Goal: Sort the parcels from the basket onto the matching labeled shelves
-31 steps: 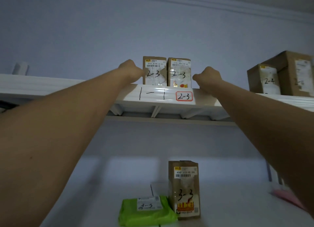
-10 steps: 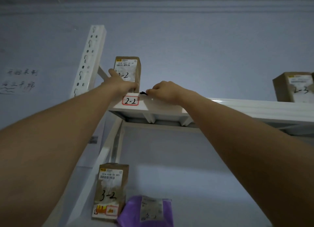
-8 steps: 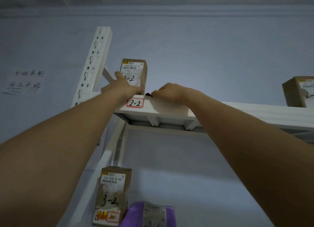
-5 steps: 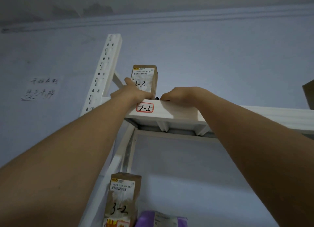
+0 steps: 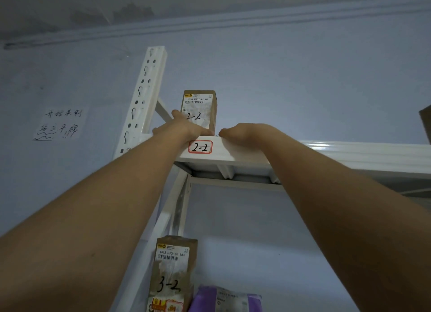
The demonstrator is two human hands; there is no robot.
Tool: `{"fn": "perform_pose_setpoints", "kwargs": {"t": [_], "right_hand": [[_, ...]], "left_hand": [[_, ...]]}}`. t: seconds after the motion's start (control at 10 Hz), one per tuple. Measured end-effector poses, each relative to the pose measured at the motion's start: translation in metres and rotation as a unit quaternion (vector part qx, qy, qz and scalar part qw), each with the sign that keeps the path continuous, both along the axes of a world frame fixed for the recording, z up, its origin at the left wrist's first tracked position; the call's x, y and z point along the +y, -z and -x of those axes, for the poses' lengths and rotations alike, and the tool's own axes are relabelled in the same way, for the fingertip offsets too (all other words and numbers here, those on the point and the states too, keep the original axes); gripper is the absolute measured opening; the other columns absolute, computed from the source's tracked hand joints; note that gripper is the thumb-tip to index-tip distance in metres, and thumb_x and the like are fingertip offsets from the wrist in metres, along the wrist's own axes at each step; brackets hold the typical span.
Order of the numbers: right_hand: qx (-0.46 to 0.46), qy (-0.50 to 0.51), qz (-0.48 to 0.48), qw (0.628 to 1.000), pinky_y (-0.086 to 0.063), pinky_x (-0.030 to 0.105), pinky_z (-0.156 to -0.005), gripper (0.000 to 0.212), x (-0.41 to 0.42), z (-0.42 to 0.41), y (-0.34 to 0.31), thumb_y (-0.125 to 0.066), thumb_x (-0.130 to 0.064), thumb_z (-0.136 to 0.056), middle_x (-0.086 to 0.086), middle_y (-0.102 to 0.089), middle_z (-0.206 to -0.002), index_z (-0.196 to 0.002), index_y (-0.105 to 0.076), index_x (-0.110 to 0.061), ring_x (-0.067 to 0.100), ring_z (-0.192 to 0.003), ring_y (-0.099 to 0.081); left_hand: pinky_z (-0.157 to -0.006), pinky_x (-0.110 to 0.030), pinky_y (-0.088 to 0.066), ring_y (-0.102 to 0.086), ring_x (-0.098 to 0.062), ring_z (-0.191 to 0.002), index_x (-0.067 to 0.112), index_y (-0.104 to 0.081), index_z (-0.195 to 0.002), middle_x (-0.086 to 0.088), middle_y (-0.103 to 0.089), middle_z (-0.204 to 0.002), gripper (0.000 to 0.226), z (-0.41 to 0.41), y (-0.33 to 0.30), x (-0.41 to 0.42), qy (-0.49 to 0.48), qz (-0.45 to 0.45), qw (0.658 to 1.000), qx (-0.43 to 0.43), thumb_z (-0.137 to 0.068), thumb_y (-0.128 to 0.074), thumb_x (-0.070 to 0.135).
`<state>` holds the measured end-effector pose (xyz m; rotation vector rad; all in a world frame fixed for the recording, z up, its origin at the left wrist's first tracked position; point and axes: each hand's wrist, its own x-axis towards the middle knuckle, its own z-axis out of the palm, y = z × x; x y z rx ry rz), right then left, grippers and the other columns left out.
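Head view: your left hand [image 5: 184, 129] holds the 2-2 box [image 5: 200, 108]; right hand [image 5: 242, 133] curled, maybe holding something. A bump could tip the box off the shelf [image 5: 326, 150].

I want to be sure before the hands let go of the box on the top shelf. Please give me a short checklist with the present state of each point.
1. Box marking matches the shelf label: the 2-2 box stands above the 2-2 label: ok.
2. Box upright on the top shelf: ok.
3. Box set back from the front edge: its base is hidden behind the hands: cannot tell.
4. Left hand touches the box's front, grip unclear: cannot tell.
5. Right hand, curled on the shelf edge beside the box, holds something small and dark: cannot tell.
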<state>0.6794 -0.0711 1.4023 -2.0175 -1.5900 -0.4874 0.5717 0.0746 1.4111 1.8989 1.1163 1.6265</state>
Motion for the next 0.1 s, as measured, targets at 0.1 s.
{"fn": "perform_pose_setpoints", "kwargs": {"t": [0.1], "right_hand": [[-0.086, 0.063, -0.066, 0.992, -0.036, 0.037, -0.091, 0.057, 0.0043, -0.0058, 0.0038, -0.025, -0.054, -0.095, 0.005, -0.052, -0.136, -0.13, -0.05, -0.018, 0.026, -0.121, -0.049]], "left_hand": [[-0.092, -0.048, -0.048, -0.056, -0.034, -0.109, 0.027, -0.018, -0.131, -0.008, -0.053, -0.124, 0.121, 0.0073, 0.0175, -0.0368, -0.026, -0.033, 0.999, 0.005, -0.032, -0.074, 0.069]]}}
